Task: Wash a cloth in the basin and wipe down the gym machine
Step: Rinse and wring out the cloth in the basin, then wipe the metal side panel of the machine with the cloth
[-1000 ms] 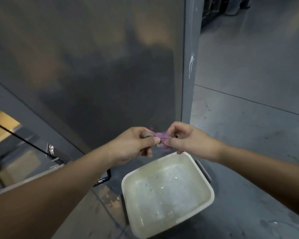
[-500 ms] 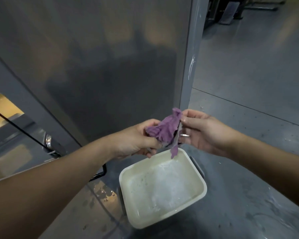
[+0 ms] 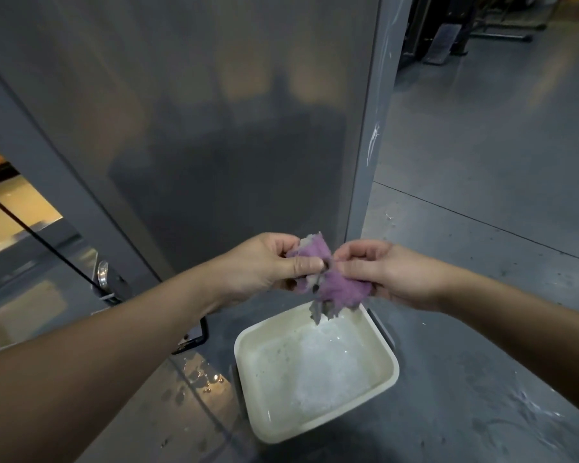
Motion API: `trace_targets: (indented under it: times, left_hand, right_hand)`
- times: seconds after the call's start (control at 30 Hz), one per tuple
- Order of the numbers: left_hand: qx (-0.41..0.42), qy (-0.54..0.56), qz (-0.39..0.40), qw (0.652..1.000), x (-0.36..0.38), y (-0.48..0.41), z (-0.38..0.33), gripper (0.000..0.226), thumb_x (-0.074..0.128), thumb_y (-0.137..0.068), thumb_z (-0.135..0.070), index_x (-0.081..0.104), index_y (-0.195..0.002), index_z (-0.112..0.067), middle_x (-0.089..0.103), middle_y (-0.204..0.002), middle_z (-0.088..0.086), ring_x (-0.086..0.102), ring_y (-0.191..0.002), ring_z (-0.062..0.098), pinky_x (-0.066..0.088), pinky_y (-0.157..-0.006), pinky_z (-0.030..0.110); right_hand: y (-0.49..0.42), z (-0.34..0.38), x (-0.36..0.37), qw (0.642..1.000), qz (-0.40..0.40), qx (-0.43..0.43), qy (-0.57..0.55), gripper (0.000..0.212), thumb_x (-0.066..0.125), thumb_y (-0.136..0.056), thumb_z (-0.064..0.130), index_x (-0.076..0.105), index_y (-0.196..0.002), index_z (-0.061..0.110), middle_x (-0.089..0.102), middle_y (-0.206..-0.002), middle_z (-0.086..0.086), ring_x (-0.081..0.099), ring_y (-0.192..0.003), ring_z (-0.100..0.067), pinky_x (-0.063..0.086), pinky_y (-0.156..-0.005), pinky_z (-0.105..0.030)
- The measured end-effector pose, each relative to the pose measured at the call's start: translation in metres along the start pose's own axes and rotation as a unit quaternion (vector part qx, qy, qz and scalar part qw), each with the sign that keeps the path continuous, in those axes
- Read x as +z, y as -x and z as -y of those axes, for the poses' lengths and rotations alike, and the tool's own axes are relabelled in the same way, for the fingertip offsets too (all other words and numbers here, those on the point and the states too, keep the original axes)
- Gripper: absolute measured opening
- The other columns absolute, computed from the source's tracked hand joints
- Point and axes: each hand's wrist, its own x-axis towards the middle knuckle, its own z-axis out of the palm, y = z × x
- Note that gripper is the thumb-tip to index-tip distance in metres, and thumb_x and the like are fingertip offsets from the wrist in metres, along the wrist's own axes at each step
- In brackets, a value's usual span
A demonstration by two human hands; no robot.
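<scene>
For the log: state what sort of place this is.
Probably a gym floor. Grey floor, exercise equipment in the far corner, and a tall grey machine panel close ahead. Both hands, left and right, hold a purple cloth over a basin.

A tall grey panel (image 3: 198, 128) fills the view; beside it, wet-spotted grey concrete floor (image 3: 482, 162) runs toward dark equipment (image 3: 448, 35).

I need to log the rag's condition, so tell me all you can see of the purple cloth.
The small purple terry cloth looks wet and is bunched into a crumpled wad, with a paler patch at its top. The left hand and right hand both pinch it, each grip on one side. A grey frayed end dangles above the cream rectangular plastic basin of sudsy water.
</scene>
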Motion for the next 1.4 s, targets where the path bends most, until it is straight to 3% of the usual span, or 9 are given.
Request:
trace_targets:
  times: [0.3,0.57,0.73,0.83,0.93,1.03,1.13,1.23,1.4]
  left_hand:
    - [-0.055,0.185,-0.016,0.981,-0.012,-0.001,-0.007,0.041,0.049,-0.105,-0.032,0.056,-0.133,-0.003,0.058,-0.142,0.018,0.057,-0.130,0.037,0.038,-0.116,0.056]
    - [0.043,0.173,-0.143,0.974,-0.001,-0.011,-0.010,0.021,0.058,-0.096,0.009,0.058,-0.113,-0.003,0.071,-0.100,0.014,0.072,-0.089,0.023,0.063,-0.078,0.037]
    - [-0.049,0.195,-0.275,0.940,-0.001,-0.020,-0.007,0.029,0.058,-0.100,0.000,0.052,-0.128,-0.005,0.066,-0.093,0.015,0.065,-0.072,0.024,0.059,-0.068,0.040]
    - [-0.063,0.215,-0.277,0.935,0.005,-0.020,-0.008,0.027,0.051,-0.101,0.002,0.053,-0.123,-0.014,0.064,-0.089,0.010,0.061,-0.073,0.023,0.058,-0.064,0.037]
    - [-0.011,0.031,-0.270,0.962,0.010,-0.018,-0.011,0.018,0.056,-0.102,-0.018,0.066,-0.114,-0.025,0.066,-0.107,-0.003,0.062,-0.093,0.014,0.053,-0.082,0.031]
    - [0.030,-0.031,-0.172,0.984,0.018,-0.016,-0.014,0.018,0.067,-0.099,-0.026,0.071,-0.112,-0.015,0.075,-0.104,0.003,0.069,-0.088,0.012,0.052,-0.077,0.024]
    - [0.048,-0.050,-0.190,0.979,0.016,-0.019,-0.020,0.012,0.070,-0.097,-0.013,0.070,-0.098,-0.001,0.070,-0.082,0.013,0.062,-0.073,0.020,0.050,-0.071,0.030]
    - [0.042,-0.033,-0.227,0.972,0.009,-0.021,-0.035,0.016,0.064,-0.098,-0.012,0.068,-0.093,0.003,0.066,-0.079,0.014,0.059,-0.070,0.022,0.047,-0.062,0.029]
    - [0.048,0.025,-0.200,0.978,0.007,-0.016,-0.060,0.015,0.061,-0.099,-0.009,0.072,-0.097,0.002,0.066,-0.086,0.023,0.059,-0.080,0.030,0.047,-0.074,0.038]
  right_hand:
    - [-0.003,0.026,-0.007,0.998,-0.027,-0.054,-0.015,0.013,0.074,-0.090,0.007,0.064,-0.084,0.012,0.063,-0.077,-0.003,0.058,-0.064,-0.011,0.049,-0.061,-0.022]
    - [-0.012,0.025,0.003,0.985,-0.129,-0.103,-0.044,0.019,0.050,-0.107,0.013,0.054,-0.089,0.014,0.058,-0.074,0.000,0.054,-0.066,-0.011,0.047,-0.063,-0.027]
    - [-0.009,0.032,-0.001,0.975,-0.089,-0.120,-0.165,0.014,0.053,-0.099,0.016,0.059,-0.087,0.010,0.061,-0.086,-0.010,0.056,-0.077,-0.022,0.048,-0.079,-0.039]
    - [-0.009,0.035,-0.001,0.978,-0.097,-0.099,-0.156,0.023,0.045,-0.106,0.015,0.058,-0.087,0.012,0.064,-0.088,-0.010,0.059,-0.080,-0.023,0.049,-0.086,-0.046]
    - [-0.011,0.033,-0.002,0.978,-0.102,-0.079,-0.165,0.023,0.042,-0.109,0.016,0.054,-0.090,0.013,0.061,-0.090,-0.010,0.060,-0.079,-0.021,0.050,-0.087,-0.043]
    - [-0.014,0.032,-0.001,0.972,-0.102,-0.095,-0.190,0.018,0.048,-0.106,0.015,0.055,-0.091,0.011,0.064,-0.093,-0.013,0.062,-0.081,-0.022,0.053,-0.082,-0.041]
    - [-0.022,0.032,-0.003,0.966,-0.229,-0.122,-0.004,0.014,0.065,-0.099,0.011,0.061,-0.087,0.013,0.065,-0.079,-0.004,0.061,-0.070,-0.018,0.053,-0.067,-0.033]
    - [-0.026,0.030,-0.005,0.881,-0.381,-0.155,0.234,0.016,0.072,-0.093,0.018,0.060,-0.087,0.028,0.064,-0.092,0.003,0.059,-0.072,-0.011,0.048,-0.068,-0.024]
    - [-0.027,0.032,0.019,0.911,-0.223,-0.276,0.212,0.030,0.075,-0.094,0.025,0.069,-0.122,0.025,0.070,-0.118,0.010,0.067,-0.106,-0.007,0.055,-0.092,-0.022]
